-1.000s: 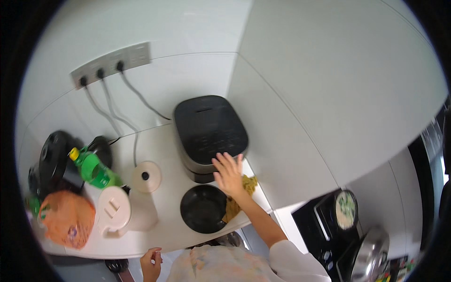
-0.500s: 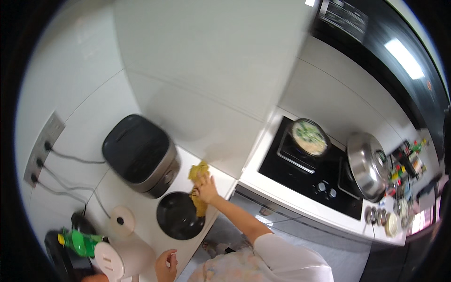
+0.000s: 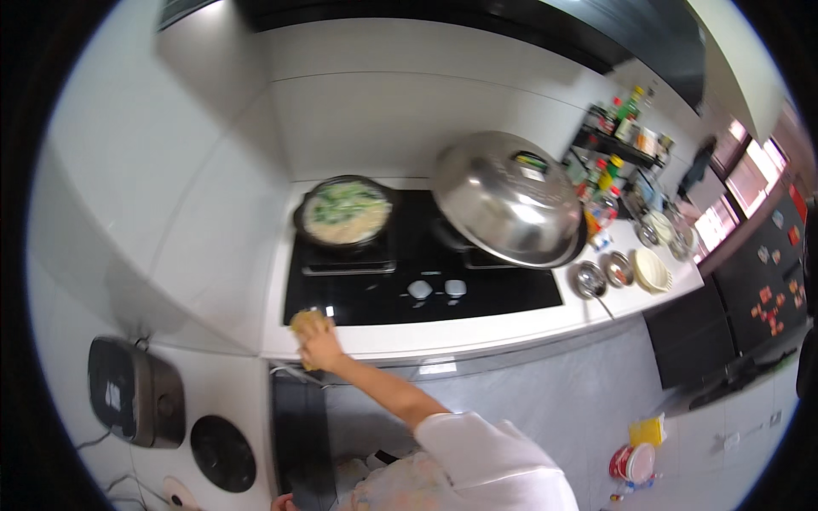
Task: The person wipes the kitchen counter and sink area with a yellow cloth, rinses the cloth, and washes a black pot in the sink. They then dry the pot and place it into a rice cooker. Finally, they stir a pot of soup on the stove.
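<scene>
My right hand point(image 3: 320, 344) is closed on a yellow cloth point(image 3: 304, 321) at the front left corner of the black cooktop point(image 3: 366, 307), where the white counter edge begins. Behind it on the left burner sits a dark pot point(image 3: 345, 243) with pale food and green leaves point(image 3: 345, 209) inside. Only a bit of my left hand point(image 3: 284, 502) shows at the lower edge, near the side counter; its fingers are mostly cut off.
A large domed steel lid point(image 3: 511, 192) covers a pan on the right burner. Small bowls point(image 3: 618, 268) and bottles point(image 3: 609, 175) stand farther right. On the left counter are a rice cooker point(image 3: 136, 392) and a round black pan point(image 3: 223, 454). A red bucket point(image 3: 626, 462) is on the floor.
My view has swung right toward the cooktop. My right hand has carried the yellow cloth from beside the black pan on the side counter to the cooktop's front left corner.
</scene>
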{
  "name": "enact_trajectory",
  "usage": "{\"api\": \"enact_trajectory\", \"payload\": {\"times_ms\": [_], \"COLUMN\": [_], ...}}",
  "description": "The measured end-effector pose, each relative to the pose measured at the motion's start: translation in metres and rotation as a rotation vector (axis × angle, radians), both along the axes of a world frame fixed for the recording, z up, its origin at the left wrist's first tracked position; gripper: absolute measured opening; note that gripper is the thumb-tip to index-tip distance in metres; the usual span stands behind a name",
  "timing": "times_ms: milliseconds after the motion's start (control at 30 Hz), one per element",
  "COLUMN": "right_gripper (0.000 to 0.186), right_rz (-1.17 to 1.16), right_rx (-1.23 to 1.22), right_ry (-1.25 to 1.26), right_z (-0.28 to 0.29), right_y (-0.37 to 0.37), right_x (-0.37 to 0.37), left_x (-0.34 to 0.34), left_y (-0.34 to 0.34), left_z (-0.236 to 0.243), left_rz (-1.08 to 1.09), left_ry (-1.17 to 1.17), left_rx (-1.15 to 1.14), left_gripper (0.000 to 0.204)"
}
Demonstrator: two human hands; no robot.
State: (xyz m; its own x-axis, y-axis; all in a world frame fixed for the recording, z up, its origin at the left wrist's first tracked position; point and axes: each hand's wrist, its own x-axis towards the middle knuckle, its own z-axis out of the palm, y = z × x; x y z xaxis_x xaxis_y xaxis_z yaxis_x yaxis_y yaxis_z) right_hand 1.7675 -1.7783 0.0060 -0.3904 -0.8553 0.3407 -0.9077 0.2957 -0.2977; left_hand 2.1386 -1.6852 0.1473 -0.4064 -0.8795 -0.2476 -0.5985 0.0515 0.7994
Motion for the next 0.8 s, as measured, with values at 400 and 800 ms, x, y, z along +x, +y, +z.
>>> {"api": "enact_trajectory", "payload": {"times_ms": [400,800], "right_gripper": [0.027,0.023], "right_rz": [-0.583,-1.389], "right_rx": [0.222,-1.104], "right_ry": [-0.004,-1.288], "right_z": [-0.01,-0.07], "right_y": [0.457,0.63], "right_x": [-0.2,-0.161], "left_x": [-0.21,-0.307], "left_y": [0.101,0.085], "left_z": [0.02,0.023], "left_rz": [-0.463,-0.864], "left_ry": [0.196,0.331], "left_rx": [0.064,0.138], "left_gripper": [0.02,0.022]}}
